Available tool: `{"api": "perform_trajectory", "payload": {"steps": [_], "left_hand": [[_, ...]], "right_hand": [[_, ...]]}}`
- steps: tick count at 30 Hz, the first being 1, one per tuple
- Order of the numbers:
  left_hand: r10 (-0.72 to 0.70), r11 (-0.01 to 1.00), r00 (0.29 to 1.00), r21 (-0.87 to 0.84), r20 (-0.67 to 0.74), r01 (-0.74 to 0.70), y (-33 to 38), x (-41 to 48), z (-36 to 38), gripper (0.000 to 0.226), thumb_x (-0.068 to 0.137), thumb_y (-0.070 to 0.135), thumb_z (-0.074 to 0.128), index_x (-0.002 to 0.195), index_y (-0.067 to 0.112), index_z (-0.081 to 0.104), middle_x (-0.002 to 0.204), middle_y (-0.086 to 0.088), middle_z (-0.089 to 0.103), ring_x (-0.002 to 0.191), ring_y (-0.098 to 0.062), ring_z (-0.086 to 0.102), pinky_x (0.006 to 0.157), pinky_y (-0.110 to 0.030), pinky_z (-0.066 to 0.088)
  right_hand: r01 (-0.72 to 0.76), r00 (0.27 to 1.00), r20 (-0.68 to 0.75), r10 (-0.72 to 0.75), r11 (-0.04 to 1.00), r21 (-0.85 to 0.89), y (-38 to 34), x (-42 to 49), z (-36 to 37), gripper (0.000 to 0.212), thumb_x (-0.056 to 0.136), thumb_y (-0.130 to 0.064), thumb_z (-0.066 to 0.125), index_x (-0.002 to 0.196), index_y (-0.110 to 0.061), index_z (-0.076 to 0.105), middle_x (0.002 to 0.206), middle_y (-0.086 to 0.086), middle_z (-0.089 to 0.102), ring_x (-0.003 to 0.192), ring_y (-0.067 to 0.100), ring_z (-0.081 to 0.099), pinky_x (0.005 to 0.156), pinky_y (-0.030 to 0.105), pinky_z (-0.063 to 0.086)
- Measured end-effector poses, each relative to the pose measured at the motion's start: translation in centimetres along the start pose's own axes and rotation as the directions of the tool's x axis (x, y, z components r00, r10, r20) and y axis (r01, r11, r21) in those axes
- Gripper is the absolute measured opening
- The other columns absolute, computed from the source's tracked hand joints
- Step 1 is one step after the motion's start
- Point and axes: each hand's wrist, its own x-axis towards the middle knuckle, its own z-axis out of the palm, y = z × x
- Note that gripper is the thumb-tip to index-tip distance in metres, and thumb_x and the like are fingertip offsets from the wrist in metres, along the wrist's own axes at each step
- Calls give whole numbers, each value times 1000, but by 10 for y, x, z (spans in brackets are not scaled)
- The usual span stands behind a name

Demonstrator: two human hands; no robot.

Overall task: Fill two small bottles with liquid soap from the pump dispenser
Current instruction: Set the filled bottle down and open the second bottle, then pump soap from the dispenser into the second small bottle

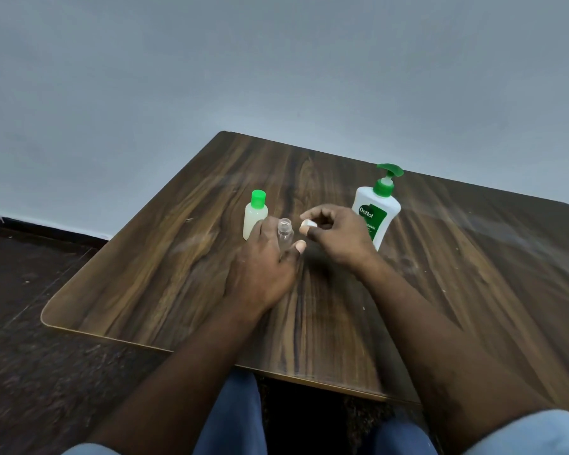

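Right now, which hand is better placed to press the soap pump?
Right. The right hand is just in front of the pump dispenser, though it pinches a white cap to set down first; the left hand grips the open clear bottle.

On the table (151, 274), left to right: capped small bottle (255, 215); open small bottle (284, 234) just beside it, gripped in the left hand (263, 267); cap (308, 226), pinched in the right hand (337, 236); Dettol pump dispenser (377, 210) behind that hand, farthest right. All three containers upright.
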Motion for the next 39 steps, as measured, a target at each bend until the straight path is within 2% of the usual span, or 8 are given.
{"api": "perform_trajectory", "payload": {"steps": [6, 14, 18, 22, 27, 33, 36, 39], "left_hand": [[-7, 998, 1000, 63, 7, 6, -2, 0, 0, 36, 93, 40, 64, 121, 19, 57, 116, 0, 61, 102, -29, 63, 86, -45, 52], [-2, 992, 1000, 123, 1, 1, -4, 1, 3, 37, 94, 40, 72, 122, 20, 60, 113, 2, 65, 103, -25, 64, 86, -42, 52], [10, 992, 1000, 126, -4, -9, -8, 1, 4, 36, 92, 39, 75, 119, 18, 64, 109, -1, 68, 100, -26, 65, 83, -38, 50], [24, 989, 1000, 147, -11, -22, -6, 1, 3, 41, 89, 40, 77, 123, 21, 66, 114, 1, 73, 104, -24, 67, 82, -33, 47], [38, 994, 999, 104, -28, -35, 8, 1, 4, 44, 88, 46, 78, 127, 30, 63, 103, 8, 75, 87, -13, 66, 76, -30, 48], [171, 983, 984, 57, 43, -174, 38, 30, 16, 50, 91, 53, 72, 133, 28, 63, 93, 3, 71, 87, -20, 65, 76, -42, 54], [188, 982, 981, 20, 36, -189, 51, 54, 25, 55, 89, 60, 65, 134, 29, 65, 89, 3, 68, 89, -22, 63, 78, -41, 53], [194, 981, 979, -2, 62, -195, 58, 77, 36, 53, 90, 57, 66, 136, 30, 64, 104, 2, 74, 98, -22, 64, 84, -40, 52]], "right_hand": [[-13, 996, -85, 10, 999, -36, 2, 20, 39, 11, 80, -22, 82, 89, -22, 74, 80, -7, 75, 77, 7, 70, 77, 26, 57], [58, 998, -9, -60, 985, -164, 17, 26, 41, 10, 85, -22, 76, 95, -23, 78, 83, -9, 77, 76, 2, 71, 79, 32, 62], [104, 994, 39, -98, 977, -184, 13, 22, 29, 28, 88, -25, 77, 115, -22, 74, 101, -10, 76, 86, 2, 71, 88, 29, 59], [145, 972, -156, -175, 972, -187, 5, 4, -2, 20, 90, -29, 79, 107, -22, 75, 94, -12, 75, 83, 1, 70, 84, 24, 59], [238, 848, -441, -293, 955, -177, -2, -20, -56, 4, 92, -28, 74, 91, -23, 76, 83, -13, 74, 76, 4, 70, 73, 32, 60], [166, 752, -647, -128, 986, -2, 2, -8, -104, 20, 89, -33, 79, 100, -22, 67, 85, -12, 70, 74, -1, 66, 68, 17, 54], [125, 796, -604, -39, 987, 101, 7, 6, -111, 27, 91, -40, 77, 109, -22, 66, 92, -12, 71, 80, -3, 64, 71, 12, 51], [65, 881, -473, 30, 981, 184, 9, 22, -110, 26, 98, -47, 68, 110, -25, 68, 96, -13, 73, 84, -5, 66, 78, 24, 55]]}}
